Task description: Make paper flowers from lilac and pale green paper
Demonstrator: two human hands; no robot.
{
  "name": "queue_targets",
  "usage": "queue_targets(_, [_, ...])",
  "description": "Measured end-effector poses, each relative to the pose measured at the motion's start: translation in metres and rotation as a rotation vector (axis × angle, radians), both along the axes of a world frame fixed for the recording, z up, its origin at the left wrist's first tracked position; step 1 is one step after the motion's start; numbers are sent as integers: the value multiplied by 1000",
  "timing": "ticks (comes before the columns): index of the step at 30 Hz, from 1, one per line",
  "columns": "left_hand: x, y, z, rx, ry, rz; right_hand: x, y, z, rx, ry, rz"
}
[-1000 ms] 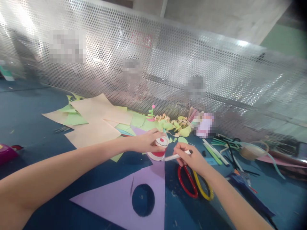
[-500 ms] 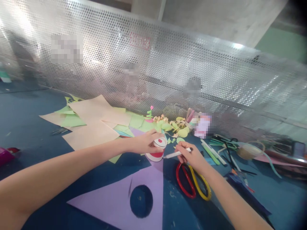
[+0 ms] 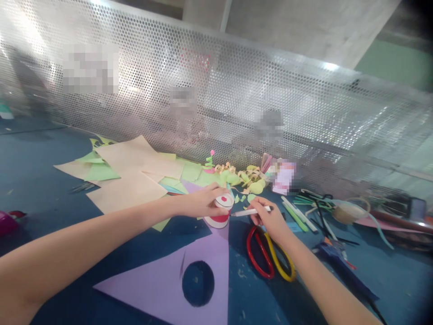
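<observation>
Near the middle of the frame, your left hand (image 3: 203,203) fingers wrap the little paper cup (image 3: 219,212) on the desk (image 3: 34,180). Your right hand (image 3: 269,221) fingers pinch a white pen (image 3: 248,211), tip touching the cup.

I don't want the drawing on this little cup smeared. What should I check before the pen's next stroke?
1. Left hand steadies the cup: ok.
2. Right hand grips the white pen: ok.
3. Pen tip at the cup's side: ok.
4. Cup standing flat on the purple paper: cannot tell, fingers hide its base.
5. Scissors clear of the right wrist: not ok, right beneath it.
</observation>
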State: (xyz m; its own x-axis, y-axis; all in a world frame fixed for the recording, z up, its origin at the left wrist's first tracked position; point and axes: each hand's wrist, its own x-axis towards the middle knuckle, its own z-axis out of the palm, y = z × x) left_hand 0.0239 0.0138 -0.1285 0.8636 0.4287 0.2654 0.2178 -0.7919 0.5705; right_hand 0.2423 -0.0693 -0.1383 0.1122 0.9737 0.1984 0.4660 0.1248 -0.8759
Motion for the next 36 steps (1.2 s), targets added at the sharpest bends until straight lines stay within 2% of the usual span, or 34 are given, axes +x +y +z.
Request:
queue_targets(5, [0, 0, 0, 1, 1, -4, 0, 2, -2, 30, -12, -42])
queue_targets(15, [1, 2, -2, 40, -30, -24, -8, 3, -3, -12, -68, 5])
queue_targets(25, [1, 1, -1, 39, -18, -13, -6, -3, 3, 23, -176, 38])
queue_targets(32, [1, 1, -2, 85, -20, 0, -6, -2, 3, -24, -104, 35])
queue_targets(36, [-1, 1, -2, 140, -23, 13, -4, 1, 7, 42, 3, -81])
